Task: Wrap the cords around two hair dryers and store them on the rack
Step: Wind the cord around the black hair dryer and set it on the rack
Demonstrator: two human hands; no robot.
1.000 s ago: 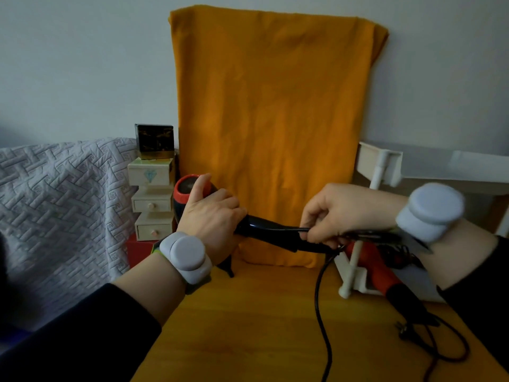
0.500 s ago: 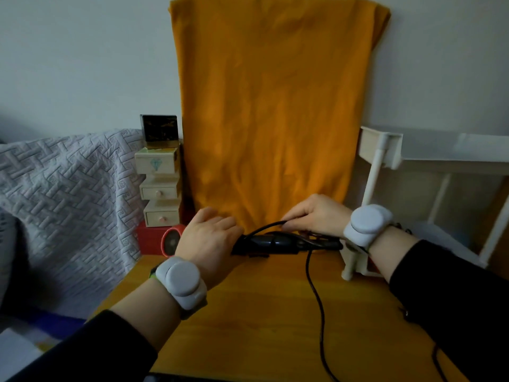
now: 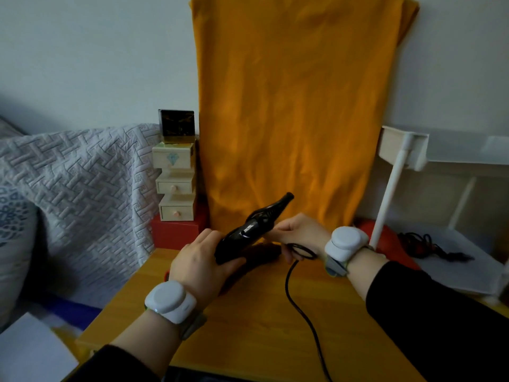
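A wooden desk (image 3: 248,340) fills the foreground. A black cord (image 3: 287,282) snakes across it from the near edge up to a hair dryer (image 3: 248,232) held above the desk.

The left hand (image 3: 201,264) wraps its fingers around the lower end of the hair dryer; the head is mostly hidden beneath the palm. The glossy black handle tilts up and away to the right. Just right of the hair dryer, the right hand (image 3: 297,234) is curled and pinches the cord close to the handle, with a small loop hanging under the fingers. Both wrists wear round white bands.

The hair dryer looks like hard, smooth plastic, probably light but slippery. Its weight likely sits at the head, so a firm hold there seems wise. The cord looks limp and springy, so it will likely unwind unless kept taut and pinned against the handle.

Further right of the hair dryer stands a white rack (image 3: 392,188). On its low shelf lie a red shape (image 3: 396,244), possibly the second dryer, and a black cord bundle (image 3: 429,242).

Left of the hair dryer are stacked small drawers (image 3: 176,186). An orange cloth (image 3: 297,119) hangs behind it.
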